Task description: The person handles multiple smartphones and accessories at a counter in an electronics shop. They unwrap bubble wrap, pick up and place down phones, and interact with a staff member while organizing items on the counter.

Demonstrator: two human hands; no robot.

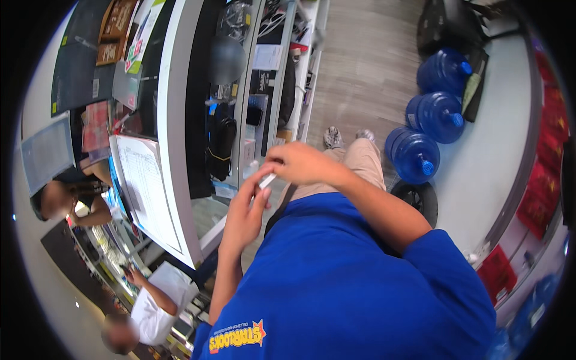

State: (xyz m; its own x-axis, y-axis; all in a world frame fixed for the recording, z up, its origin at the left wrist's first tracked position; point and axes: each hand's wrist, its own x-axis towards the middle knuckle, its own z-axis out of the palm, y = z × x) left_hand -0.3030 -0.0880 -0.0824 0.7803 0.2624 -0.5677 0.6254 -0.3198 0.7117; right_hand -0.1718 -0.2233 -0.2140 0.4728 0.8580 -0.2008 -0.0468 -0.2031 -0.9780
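Note:
In front of my waist my two hands meet around a small white object (267, 180), whose kind I cannot make out. My left hand (245, 210) grips it between thumb and fingers from below. From above, my right hand (300, 164) is closed with its fingertips pressed on the same piece, which they partly cover. A second small white bit (252, 165) shows just beyond the left fingertips. Whether it joins the held piece is unclear.
A glass-sided shelf unit (238, 108) with boxes and cables stands on my left. On its counter lies a written sheet (146, 183). Two people (157, 300) are beyond it. Several blue water jugs (414, 155) and a black wheel (420, 201) line my right.

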